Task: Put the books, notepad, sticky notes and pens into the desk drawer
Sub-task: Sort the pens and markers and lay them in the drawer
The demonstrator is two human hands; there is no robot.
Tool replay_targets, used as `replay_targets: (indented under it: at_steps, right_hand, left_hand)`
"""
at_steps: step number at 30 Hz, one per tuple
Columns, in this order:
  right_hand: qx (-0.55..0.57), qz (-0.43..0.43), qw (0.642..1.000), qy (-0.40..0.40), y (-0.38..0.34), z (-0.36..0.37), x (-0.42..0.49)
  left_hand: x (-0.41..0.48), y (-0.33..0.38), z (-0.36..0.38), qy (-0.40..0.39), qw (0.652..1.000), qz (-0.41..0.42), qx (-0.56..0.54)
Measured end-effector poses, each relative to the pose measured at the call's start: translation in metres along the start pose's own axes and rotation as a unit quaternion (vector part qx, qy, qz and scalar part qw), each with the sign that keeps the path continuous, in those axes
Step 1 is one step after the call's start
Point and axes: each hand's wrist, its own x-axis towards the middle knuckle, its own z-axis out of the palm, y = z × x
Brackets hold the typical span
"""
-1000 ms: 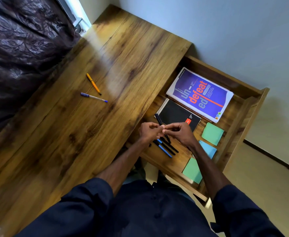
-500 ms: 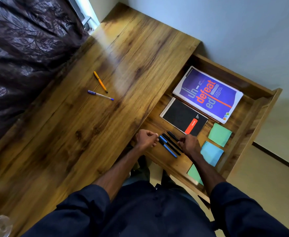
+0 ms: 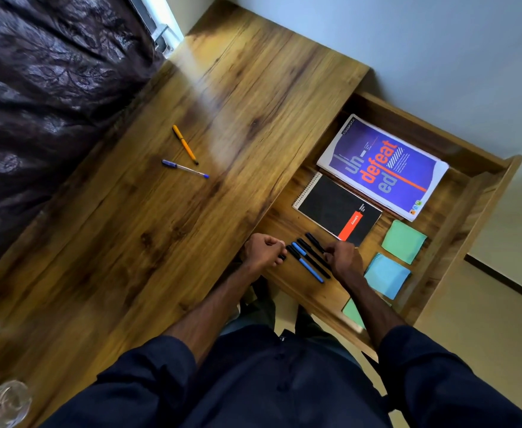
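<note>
The desk drawer [image 3: 485,193] stands pulled out at the right. In it lie a purple book [image 3: 383,168], a black spiral notepad [image 3: 333,208], a green sticky pad [image 3: 403,240], a blue sticky pad [image 3: 386,274], and a second green pad [image 3: 352,313] half hidden by my right arm. Several black and blue pens [image 3: 307,261] lie side by side at the drawer's front. My left hand [image 3: 262,250] is a closed fist at their left ends. My right hand [image 3: 344,259] curls over the right end of the farthest black pen [image 3: 313,240]. An orange pen [image 3: 185,145] and a blue-capped pen [image 3: 185,168] lie on the desk top.
The wooden desk top [image 3: 160,242] runs from the drawer to a dark patterned fabric [image 3: 37,103] on the left. A clear glass [image 3: 6,403] stands at the near left corner. A pale wall lies behind the drawer, and the floor shows at the right.
A second ago both hands held a black pen above the drawer. That pen now lies in the row, and the hands have dropped to the row's two ends.
</note>
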Motion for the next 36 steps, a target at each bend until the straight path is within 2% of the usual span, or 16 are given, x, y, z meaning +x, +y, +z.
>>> replay_targets:
  at_steps: [12, 23, 27, 31, 36]
  right_hand:
    - [-0.038, -0.023, 0.999, -0.024, -0.002, -0.001, 0.003]
    - [-0.012, -0.003, 1.0, -0.014, -0.001, 0.001, 0.004]
    - [0.051, -0.058, 0.994, 0.078, -0.008, -0.007, 0.0]
    - [0.166, -0.139, 0.958, 0.185, -0.037, -0.024, -0.004]
    - [0.223, -0.24, 0.914, 0.239, -0.115, -0.052, -0.008]
  left_hand:
    - [0.002, 0.0, 0.001, -0.003, 1.0, -0.002, 0.004]
    - [0.004, 0.002, 0.0, -0.014, 1.0, 0.003, 0.011]
    - [0.003, 0.01, -0.004, -0.027, 0.999, 0.037, 0.014]
    - [0.0, 0.026, -0.017, -0.032, 0.992, 0.118, 0.017]
    - [-0.002, 0.042, -0.053, 0.045, 0.982, 0.178, 0.04]
